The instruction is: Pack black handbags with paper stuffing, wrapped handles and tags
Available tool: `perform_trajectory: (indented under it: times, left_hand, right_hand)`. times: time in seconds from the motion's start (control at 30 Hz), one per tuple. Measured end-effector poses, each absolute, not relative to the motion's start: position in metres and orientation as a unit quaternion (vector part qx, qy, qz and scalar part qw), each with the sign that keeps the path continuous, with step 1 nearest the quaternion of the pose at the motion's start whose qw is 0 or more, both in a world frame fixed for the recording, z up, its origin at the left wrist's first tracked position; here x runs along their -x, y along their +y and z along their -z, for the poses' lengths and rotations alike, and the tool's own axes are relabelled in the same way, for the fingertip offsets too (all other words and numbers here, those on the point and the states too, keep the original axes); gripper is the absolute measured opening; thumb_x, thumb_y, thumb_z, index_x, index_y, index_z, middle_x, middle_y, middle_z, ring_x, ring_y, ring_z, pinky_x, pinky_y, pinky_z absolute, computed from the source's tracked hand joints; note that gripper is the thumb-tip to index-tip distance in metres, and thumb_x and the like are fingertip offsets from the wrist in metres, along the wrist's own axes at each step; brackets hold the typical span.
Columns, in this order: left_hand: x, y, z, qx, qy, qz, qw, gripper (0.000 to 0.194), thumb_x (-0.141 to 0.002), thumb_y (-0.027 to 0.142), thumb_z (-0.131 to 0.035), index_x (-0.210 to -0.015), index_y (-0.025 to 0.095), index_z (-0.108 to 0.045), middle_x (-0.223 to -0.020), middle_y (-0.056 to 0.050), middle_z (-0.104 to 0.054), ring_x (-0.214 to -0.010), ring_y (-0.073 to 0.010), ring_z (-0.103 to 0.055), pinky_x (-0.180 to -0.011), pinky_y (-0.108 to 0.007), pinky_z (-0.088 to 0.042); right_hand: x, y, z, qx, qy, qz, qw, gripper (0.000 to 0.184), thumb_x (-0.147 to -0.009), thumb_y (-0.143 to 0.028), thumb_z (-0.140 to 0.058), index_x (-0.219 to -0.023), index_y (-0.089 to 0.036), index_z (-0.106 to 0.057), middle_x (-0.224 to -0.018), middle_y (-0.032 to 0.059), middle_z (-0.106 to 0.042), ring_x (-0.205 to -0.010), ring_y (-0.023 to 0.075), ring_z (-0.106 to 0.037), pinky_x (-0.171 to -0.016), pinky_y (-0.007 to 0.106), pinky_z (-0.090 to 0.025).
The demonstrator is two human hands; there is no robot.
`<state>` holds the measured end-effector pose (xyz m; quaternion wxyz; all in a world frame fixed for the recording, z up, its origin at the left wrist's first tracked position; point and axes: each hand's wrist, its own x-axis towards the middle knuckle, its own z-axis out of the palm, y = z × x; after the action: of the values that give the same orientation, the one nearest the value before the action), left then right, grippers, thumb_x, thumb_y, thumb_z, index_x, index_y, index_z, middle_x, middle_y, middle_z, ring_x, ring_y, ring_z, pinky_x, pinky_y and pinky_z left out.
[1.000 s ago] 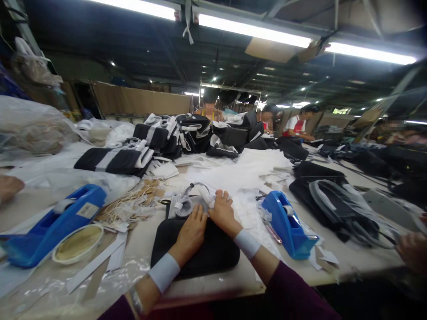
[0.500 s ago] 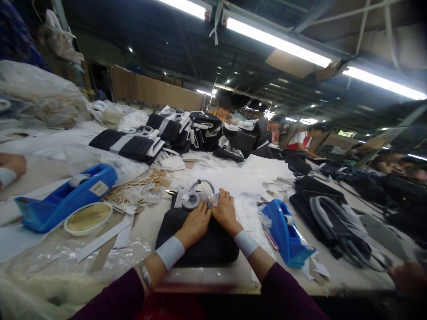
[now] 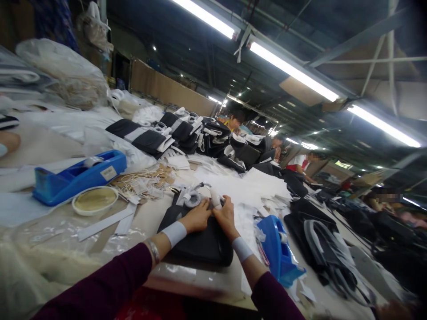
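Note:
A flat black bag (image 3: 200, 246) lies on the table in front of me. On its top edge are a handle (image 3: 215, 195) wrapped in white material and a grey-white wrapped coil (image 3: 192, 200). My left hand (image 3: 198, 216) rests over the bag beside the coil, its bent fingers closed at the handle's lower end; its fingertips are partly hidden. From the other side, my right hand (image 3: 225, 216) has its fingers and thumb closed on the handle. Light bands circle both wrists.
Blue tape dispensers stand on the left (image 3: 80, 175) and right (image 3: 279, 251). Near the left one are a round tub (image 3: 95, 200), paper strips (image 3: 106, 222) and loose strings (image 3: 147, 182). Stacked black bags (image 3: 140, 138) and white sheets (image 3: 263, 184) lie behind. Another person's hand (image 3: 8, 143) shows at far left.
The view has tilted and shifted. My right hand's fingers, earlier laid flatter beside the handle, now curl around it. My left hand stays close to the handle. The bag remains on the table.

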<state>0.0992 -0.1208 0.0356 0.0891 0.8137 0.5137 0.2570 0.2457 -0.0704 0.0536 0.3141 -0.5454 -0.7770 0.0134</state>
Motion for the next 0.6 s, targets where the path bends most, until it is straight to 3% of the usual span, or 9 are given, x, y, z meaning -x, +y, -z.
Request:
perform_trajectory:
  times: [0.1, 0.2, 0.37, 0.47, 0.6]
  left_hand:
    - [-0.096, -0.12, -0.038, -0.798, 0.515, -0.289, 0.119, 0.048, -0.071, -0.001, -0.05, -0.119, 0.005, -0.053, -0.137, -0.022, -0.048, -0.135, -0.0309, -0.038, -0.11, -0.047, -0.036]
    - [-0.092, -0.117, -0.039, -0.779, 0.517, -0.326, 0.141, 0.042, -0.082, 0.006, -0.056, -0.123, 0.01, -0.05, -0.123, -0.013, -0.057, -0.119, -0.0257, -0.053, -0.102, -0.045, -0.045]
    - [-0.092, -0.114, -0.035, -0.752, 0.523, -0.374, 0.15, 0.033, -0.091, 0.024, -0.058, -0.123, 0.015, -0.053, -0.12, -0.01, -0.059, -0.113, -0.0255, -0.057, -0.096, -0.049, -0.048]
    - [-0.095, -0.111, -0.03, -0.743, 0.527, -0.389, 0.136, 0.032, -0.092, 0.015, -0.048, -0.124, 0.012, -0.05, -0.12, -0.012, -0.06, -0.116, -0.0253, -0.056, -0.1, -0.048, -0.046]
    - [-0.096, -0.1, -0.02, -0.736, 0.532, -0.405, 0.106, 0.049, -0.082, 0.006, -0.034, -0.131, 0.004, -0.038, -0.128, -0.024, -0.055, -0.123, -0.0282, -0.054, -0.104, -0.048, -0.044]
  right_hand:
    - [-0.245, -0.068, -0.056, 0.541, -0.782, -0.023, 0.308, 0.058, -0.07, -0.02, -0.059, -0.126, -0.012, -0.042, -0.109, 0.0133, -0.061, -0.1, 0.0262, -0.058, -0.087, 0.036, -0.046]
    - [-0.243, -0.07, -0.059, 0.536, -0.795, -0.018, 0.284, 0.055, -0.069, -0.017, -0.057, -0.122, -0.012, -0.045, -0.113, 0.0141, -0.058, -0.104, 0.0273, -0.055, -0.089, 0.037, -0.045]
    - [-0.236, -0.078, -0.068, 0.549, -0.8, 0.007, 0.243, 0.056, -0.069, -0.013, -0.055, -0.123, -0.009, -0.044, -0.117, 0.019, -0.051, -0.107, 0.0315, -0.05, -0.091, 0.043, -0.043]
    - [-0.23, -0.087, -0.076, 0.562, -0.796, 0.022, 0.226, 0.051, -0.07, -0.013, -0.055, -0.12, -0.007, -0.046, -0.114, 0.0203, -0.053, -0.107, 0.0329, -0.049, -0.092, 0.046, -0.042]
    - [-0.222, -0.093, -0.087, 0.574, -0.793, 0.024, 0.203, 0.046, -0.068, -0.016, -0.057, -0.113, -0.01, -0.051, -0.114, 0.02, -0.056, -0.106, 0.0343, -0.052, -0.088, 0.047, -0.044]
